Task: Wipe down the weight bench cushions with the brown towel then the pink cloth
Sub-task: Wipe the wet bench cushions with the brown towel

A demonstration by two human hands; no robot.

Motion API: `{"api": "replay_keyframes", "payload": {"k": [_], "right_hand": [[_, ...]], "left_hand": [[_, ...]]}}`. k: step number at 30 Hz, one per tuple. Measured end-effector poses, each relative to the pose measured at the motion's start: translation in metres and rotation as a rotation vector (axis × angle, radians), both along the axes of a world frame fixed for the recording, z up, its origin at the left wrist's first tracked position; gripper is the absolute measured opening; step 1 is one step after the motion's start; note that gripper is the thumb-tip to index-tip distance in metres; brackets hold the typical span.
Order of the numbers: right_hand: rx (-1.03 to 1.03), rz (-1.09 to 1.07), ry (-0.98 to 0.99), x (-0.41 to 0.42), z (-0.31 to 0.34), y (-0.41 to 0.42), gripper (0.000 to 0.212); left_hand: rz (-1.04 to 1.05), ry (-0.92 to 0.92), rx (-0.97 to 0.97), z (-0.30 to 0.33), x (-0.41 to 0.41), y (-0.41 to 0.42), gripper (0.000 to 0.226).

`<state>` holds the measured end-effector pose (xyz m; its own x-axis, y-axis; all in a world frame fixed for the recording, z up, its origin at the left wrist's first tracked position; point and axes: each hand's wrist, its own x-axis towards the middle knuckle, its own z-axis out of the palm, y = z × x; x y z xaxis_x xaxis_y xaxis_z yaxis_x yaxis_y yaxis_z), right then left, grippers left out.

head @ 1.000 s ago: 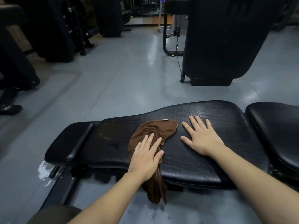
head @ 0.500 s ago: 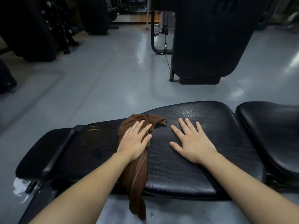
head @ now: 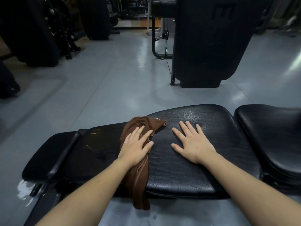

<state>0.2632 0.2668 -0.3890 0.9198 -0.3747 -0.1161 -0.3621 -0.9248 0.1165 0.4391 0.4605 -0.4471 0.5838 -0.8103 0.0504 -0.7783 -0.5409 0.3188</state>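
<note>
The towel (head: 138, 160), brown and bunched, lies across the long cushion (head: 187, 160) of the bench, from its far edge to its near edge, where one end hangs down toward the floor (head: 114, 88). A small pale tag shows at the towel's far end. The left hand (head: 136, 146) lies flat on the towel, fingers straight and a little spread, pressing it to the cushion without curling round it. The right hand (head: 193, 145) lies just beside it, palm down on the bare black vinyl, fingers spread and relaxed, holding nothing. The two hands are near each other but apart.

Left of the towel the cushion looks darker and glossy, with a few bright streaks. At the cushion's left end sits a small pad (head: 50, 154); at its right end, across a narrow gap, is a second cushion (head: 268, 132), also black. Below the small pad the grey floor shows a wet, shiny patch (head: 24, 188).

Beyond the bench, well apart, stands a large black machine (head: 208, 38) with a cable and a bent tube frame beside it. More dark equipment (head: 32, 30) stands at the far left.
</note>
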Motion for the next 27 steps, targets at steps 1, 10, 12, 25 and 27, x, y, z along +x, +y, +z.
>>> {"api": "replay_keyframes", "payload": {"k": [1,10,12,25,27], "right_hand": [[0.003,-0.006,0.003,-0.001,0.000,-0.002,0.094],[0.003,-0.020,0.022,-0.002,0.004,0.001,0.097],[-0.002,-0.020,0.030,-0.002,0.004,0.001,0.097],[-0.023,-0.021,0.014,0.000,0.000,-0.001,0.096],[-0.027,-0.020,0.016,0.000,-0.001,-0.002,0.095]], "left_hand": [[-0.004,0.011,-0.001,-0.001,-0.005,0.002,0.061],[0.020,0.011,-0.005,-0.005,-0.052,0.056,0.064],[0.035,0.027,-0.022,-0.006,-0.057,0.060,0.062],[0.040,0.052,-0.028,-0.008,-0.010,0.037,0.057],[0.040,0.046,-0.021,-0.008,0.002,0.032,0.057]]}}
